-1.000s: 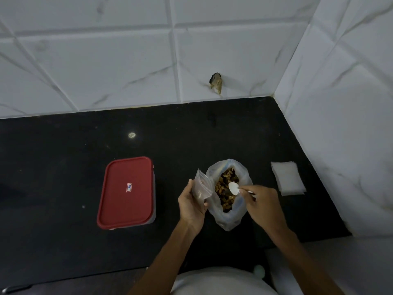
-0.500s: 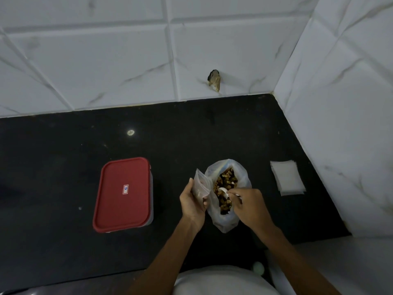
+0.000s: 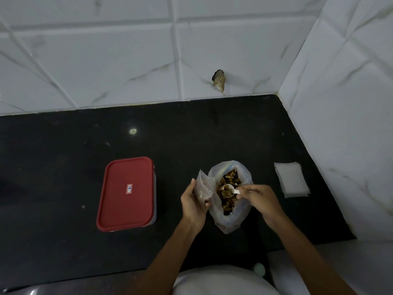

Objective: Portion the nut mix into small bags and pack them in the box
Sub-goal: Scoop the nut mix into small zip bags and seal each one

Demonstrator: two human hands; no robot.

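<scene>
Early, I'd say: my left hand [image 3: 194,202] grips the pouch [image 3: 205,185], my right hand [image 3: 258,198] pinches a full scoop [image 3: 228,190] beside it (box [image 3: 126,193] lidded).

A black stone countertop [image 3: 63,241] fills a dim corner. It meets a back wall [image 3: 106,60] of large white tiles with faint grey marble veining, and a matching side wall [image 3: 350,103] on the right. A ragged brownish hole [image 3: 219,80] breaks the back wall low down, just above the counter, and a small round spot of light [image 3: 133,131] reflects off the counter's glossy surface.
</scene>
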